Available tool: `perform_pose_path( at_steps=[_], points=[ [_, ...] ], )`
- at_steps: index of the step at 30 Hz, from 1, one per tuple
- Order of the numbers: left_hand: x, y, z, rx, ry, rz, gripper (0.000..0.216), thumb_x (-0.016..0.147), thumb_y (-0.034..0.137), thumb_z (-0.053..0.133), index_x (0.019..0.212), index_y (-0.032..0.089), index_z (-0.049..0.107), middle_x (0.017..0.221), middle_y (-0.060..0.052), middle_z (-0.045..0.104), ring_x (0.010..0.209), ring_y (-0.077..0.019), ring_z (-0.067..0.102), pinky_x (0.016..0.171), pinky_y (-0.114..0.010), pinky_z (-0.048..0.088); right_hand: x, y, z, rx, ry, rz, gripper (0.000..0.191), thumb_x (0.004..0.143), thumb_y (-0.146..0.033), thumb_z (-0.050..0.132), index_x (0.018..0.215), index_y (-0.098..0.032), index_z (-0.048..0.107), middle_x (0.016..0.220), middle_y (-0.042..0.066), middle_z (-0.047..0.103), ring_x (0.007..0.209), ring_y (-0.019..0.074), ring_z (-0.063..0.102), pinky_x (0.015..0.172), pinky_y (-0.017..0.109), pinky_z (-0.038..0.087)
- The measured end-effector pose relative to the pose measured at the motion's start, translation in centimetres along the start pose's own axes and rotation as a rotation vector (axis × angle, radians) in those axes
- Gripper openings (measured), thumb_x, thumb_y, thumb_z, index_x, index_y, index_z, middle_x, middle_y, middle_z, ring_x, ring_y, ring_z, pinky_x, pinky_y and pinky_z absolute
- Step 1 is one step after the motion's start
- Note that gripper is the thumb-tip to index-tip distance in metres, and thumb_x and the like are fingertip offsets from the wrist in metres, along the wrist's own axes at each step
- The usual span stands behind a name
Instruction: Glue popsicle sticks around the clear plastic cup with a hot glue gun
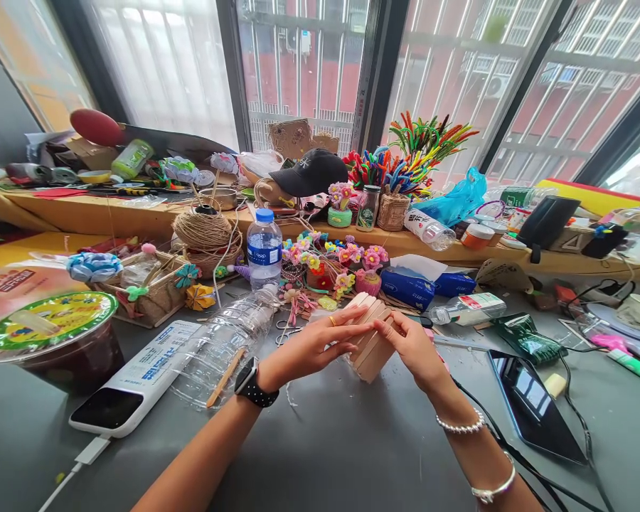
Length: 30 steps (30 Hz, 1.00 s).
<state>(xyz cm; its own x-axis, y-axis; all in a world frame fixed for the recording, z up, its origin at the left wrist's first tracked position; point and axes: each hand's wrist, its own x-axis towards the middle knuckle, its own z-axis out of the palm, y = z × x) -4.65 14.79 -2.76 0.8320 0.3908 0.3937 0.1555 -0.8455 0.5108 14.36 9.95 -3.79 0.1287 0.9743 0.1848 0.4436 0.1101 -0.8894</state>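
Note:
A many-sided piece made of pale wooden craft sticks point(372, 353) is tilted between my hands, just above or on the grey table. Clear plastic shows at its lower left edge. My left hand point(317, 343), with a ring and a black watch, holds the piece from the left, its fingers stretched across the sticks. My right hand point(413, 348) grips the right side, with thumb and fingertips at the upper edge. The fingertips of both hands meet near the top. Left of my left hand lies a cut clear plastic bottle point(229, 348) with a loose craft stick point(225, 378) on it.
A lidded cup of dark drink point(69, 363) and a white power bank point(154, 363) stand at left. A water bottle point(265, 252), twine point(205, 231), craft flowers point(341, 259) and tissues point(410, 281) line the back. A phone point(536, 405) and cables lie right.

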Motion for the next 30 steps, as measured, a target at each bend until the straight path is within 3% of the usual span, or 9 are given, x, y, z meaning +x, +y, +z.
perform_pose_path(
  at_steps=[11,21,30],
  points=[
    [-0.1,0.3,-0.3,0.04,-0.01,-0.007,0.049,0.08,0.028,0.053,0.127,0.029,0.038,0.14,-0.003,0.027,0.127,-0.019,0.026,0.104,-0.033,0.026,-0.2,-0.4,0.3,0.11,0.076,-0.023,0.038,0.071,-0.047,0.054,0.098,-0.019,0.052,0.097,0.005,0.061,0.088,0.0187,0.054,0.077,0.029,0.04],
    [-0.1,0.1,-0.1,0.081,0.012,-0.008,0.048,0.081,0.025,0.053,0.126,0.029,0.038,0.14,-0.004,0.028,0.127,-0.0199,0.027,0.103,-0.033,0.028,-0.3,0.0,1.2,0.039,0.238,-0.033,0.039,0.071,-0.047,0.053,0.097,-0.018,0.053,0.099,0.007,0.06,0.089,0.0204,0.053,0.079,0.033,0.04],
    [-0.1,0.1,0.1,0.092,0.057,0.0,0.046,0.081,0.019,0.051,0.125,0.03,0.041,0.138,-0.004,0.032,0.125,-0.0201,0.03,0.102,-0.033,0.03,-0.2,0.2,1.1,0.022,0.216,-0.015,0.041,0.07,-0.05,0.053,0.094,-0.018,0.052,0.096,0.008,0.06,0.086,0.0201,0.053,0.076,0.033,0.04]
  ],
)
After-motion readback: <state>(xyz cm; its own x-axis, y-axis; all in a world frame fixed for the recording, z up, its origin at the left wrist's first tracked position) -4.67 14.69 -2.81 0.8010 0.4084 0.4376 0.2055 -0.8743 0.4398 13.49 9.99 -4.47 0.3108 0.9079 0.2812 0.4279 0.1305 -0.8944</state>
